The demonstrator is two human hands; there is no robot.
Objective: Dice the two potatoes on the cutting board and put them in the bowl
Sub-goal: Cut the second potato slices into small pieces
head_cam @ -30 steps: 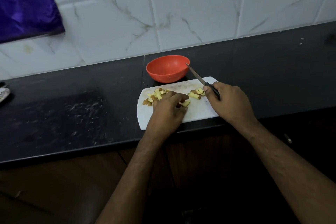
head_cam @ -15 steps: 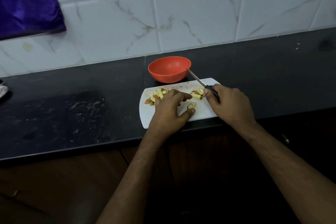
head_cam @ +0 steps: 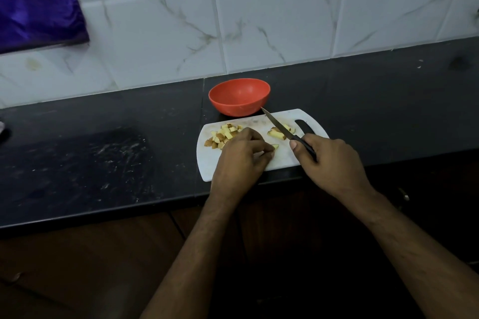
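A white cutting board (head_cam: 282, 159) lies on the black counter. A pile of diced potato (head_cam: 223, 135) sits at its left, and a few longer potato strips (head_cam: 277, 131) lie at its right under the knife. My left hand (head_cam: 242, 160) rests on the board and pinches a small potato piece (head_cam: 275, 146) at its fingertips. My right hand (head_cam: 334, 163) grips the black handle of a knife (head_cam: 276, 122); the blade points up-left toward the orange bowl (head_cam: 239, 97), which stands just behind the board and looks empty.
The dark counter (head_cam: 90, 163) stretches left and right, its front edge close to my forearms. A tiled wall rises behind the bowl. A purple cloth (head_cam: 33, 2) hangs at the upper left. Wooden cabinet fronts lie below the counter.
My left hand has closed its fingertips on the single potato piece in the middle of the board. My right hand with the knife has drawn slightly back to the right, uncovering the board's handle slot.
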